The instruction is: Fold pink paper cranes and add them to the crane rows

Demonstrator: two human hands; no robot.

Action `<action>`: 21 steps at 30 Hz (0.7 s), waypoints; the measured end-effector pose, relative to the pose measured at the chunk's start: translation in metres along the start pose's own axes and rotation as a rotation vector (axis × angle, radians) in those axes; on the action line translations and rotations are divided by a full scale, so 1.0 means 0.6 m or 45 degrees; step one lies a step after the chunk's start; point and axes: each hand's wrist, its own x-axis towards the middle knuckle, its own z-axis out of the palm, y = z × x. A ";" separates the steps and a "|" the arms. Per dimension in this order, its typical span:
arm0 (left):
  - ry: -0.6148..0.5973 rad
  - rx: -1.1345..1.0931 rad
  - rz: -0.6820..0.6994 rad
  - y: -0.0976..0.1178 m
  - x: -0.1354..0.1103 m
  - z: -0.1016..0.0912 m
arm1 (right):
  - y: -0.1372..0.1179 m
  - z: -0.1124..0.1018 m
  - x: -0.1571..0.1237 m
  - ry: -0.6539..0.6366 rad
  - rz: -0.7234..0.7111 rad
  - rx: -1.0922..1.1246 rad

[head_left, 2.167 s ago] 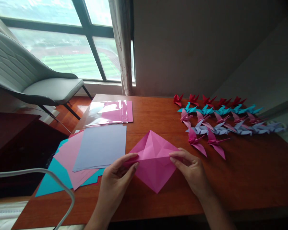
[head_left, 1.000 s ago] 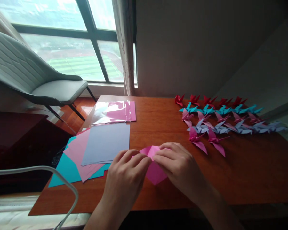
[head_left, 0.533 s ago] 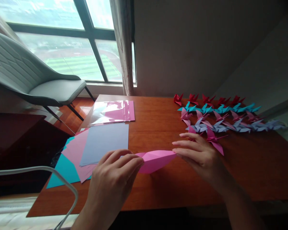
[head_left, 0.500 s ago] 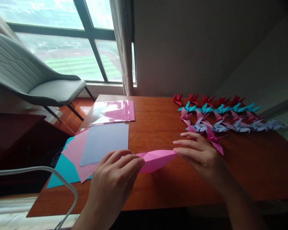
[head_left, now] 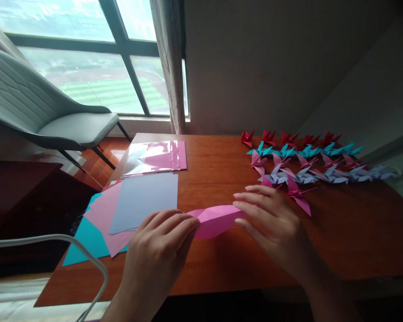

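A folded piece of bright pink paper (head_left: 218, 220) is held up above the table in front of me. My left hand (head_left: 163, 239) pinches its left end between thumb and fingers. At the right end is my right hand (head_left: 272, 214), index fingertip on the upper edge and thumb lower down, the paper's tip between them; its other fingers are spread. Just beyond the right hand lies a dark pink paper crane (head_left: 298, 193), with another one (head_left: 267, 180) partly hidden behind the fingers.
Rows of folded cranes stand at the back right: red (head_left: 289, 139), turquoise (head_left: 310, 151), pink (head_left: 305, 162) and lilac (head_left: 336, 175). On the left lie lilac sheets (head_left: 147, 197), pink sheets (head_left: 104, 210), turquoise sheets (head_left: 87, 243) and a clear packet (head_left: 157, 156). A white curved tube (head_left: 99, 264) crosses the table's left corner.
My right hand has shifted slightly left along the pink paper, and its thumb and index finger have parted. The left hand keeps its pinch. The whole view has moved a little.
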 end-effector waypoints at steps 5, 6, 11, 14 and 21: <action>0.016 -0.038 0.004 0.017 0.008 0.004 | -0.011 0.009 0.011 -0.045 -0.008 0.065; 0.019 -0.035 0.009 0.020 0.010 0.005 | -0.014 0.008 0.012 -0.049 -0.005 0.066; -0.006 -0.122 0.120 0.040 0.023 0.014 | -0.037 0.010 0.016 -0.085 -0.038 0.123; 0.007 -0.124 0.147 0.041 0.027 0.015 | -0.033 0.004 0.014 -0.075 -0.047 0.115; -0.017 -0.005 0.155 0.001 0.014 0.001 | 0.021 -0.034 -0.010 -0.074 -0.001 0.042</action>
